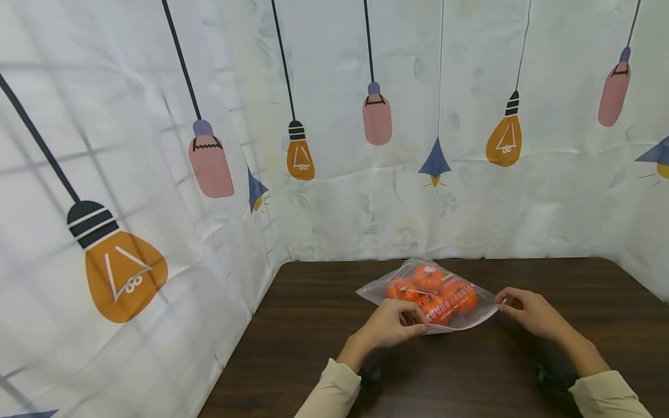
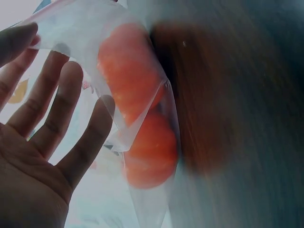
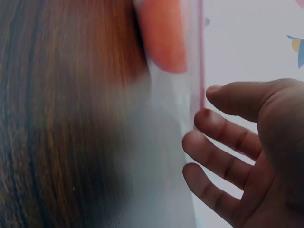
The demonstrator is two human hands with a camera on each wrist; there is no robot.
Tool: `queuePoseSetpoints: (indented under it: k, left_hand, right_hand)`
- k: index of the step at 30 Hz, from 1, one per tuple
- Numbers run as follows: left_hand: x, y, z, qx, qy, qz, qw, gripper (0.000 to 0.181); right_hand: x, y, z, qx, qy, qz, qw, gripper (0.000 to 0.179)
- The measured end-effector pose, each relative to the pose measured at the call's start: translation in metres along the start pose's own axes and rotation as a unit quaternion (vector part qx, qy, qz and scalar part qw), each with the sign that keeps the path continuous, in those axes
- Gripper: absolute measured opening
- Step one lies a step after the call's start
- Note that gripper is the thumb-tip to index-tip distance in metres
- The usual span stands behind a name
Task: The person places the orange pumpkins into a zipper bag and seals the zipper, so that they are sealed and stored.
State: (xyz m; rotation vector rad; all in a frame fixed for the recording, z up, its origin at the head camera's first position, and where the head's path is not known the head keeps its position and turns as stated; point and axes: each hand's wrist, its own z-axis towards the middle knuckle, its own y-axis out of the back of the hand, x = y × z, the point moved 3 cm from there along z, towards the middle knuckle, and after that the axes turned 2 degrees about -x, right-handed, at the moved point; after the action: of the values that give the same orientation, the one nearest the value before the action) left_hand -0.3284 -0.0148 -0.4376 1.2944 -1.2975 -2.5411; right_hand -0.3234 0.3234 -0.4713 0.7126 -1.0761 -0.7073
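A clear plastic zip bag [image 1: 486,305] with red print lies on the table, holding several orange-red tomatoes [image 1: 428,278]. My left hand [image 1: 394,325] pinches the bag's near edge between thumb and index finger; in the left wrist view the other fingers [image 2: 71,85] spread beside the film. At the bag's right corner, my right hand [image 1: 535,313] pinches the edge with thumb and index fingertip. The right wrist view shows a pinkish strip along that edge [image 3: 201,61], running down to the thumb, with the other fingertips against the film.
The dark wood-grain table [image 1: 292,331] extends around the bag. Behind it and to the left hangs a white curtain [image 1: 334,220] printed with lamps and light bulbs. Light-coloured sleeves [image 1: 334,386] cover both forearms.
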Motion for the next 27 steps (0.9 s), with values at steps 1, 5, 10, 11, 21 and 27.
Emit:
queuePoseSetpoints:
  k: [1, 5, 10, 11, 21, 27]
  left_hand:
    - [0.000, -0.002, 0.000, 0.008, -0.002, 0.000, 1.0000, 0.006]
    - [-0.001, -0.010, 0.001, 0.046, -0.013, 0.002, 0.9989, 0.006]
    - [-0.002, -0.020, 0.002, 0.098, -0.020, 0.012, 0.9950, 0.009]
    - [-0.001, -0.021, 0.002, 0.107, -0.018, 0.014, 0.9939, 0.011]
    - [0.002, -0.029, 0.002, 0.129, -0.029, 0.071, 0.9887, 0.022]
    - [0.003, -0.028, 0.002, 0.120, -0.050, 0.137, 0.9820, 0.021]
  right_hand:
    - [0.001, 0.000, 0.000, 0.003, 0.001, 0.010, 0.9999, 0.010]
    - [0.005, -0.001, 0.001, 0.027, -0.002, 0.044, 0.9987, 0.013]
    - [0.009, -0.004, 0.002, 0.053, -0.009, 0.052, 0.9972, 0.017]
    - [0.010, -0.005, 0.002, 0.057, -0.008, 0.051, 0.9970, 0.018]
    - [0.017, -0.013, 0.002, 0.057, 0.019, 0.035, 0.9976, 0.027]
    - [0.020, -0.017, 0.002, 0.060, 0.029, 0.048, 0.9966, 0.035]
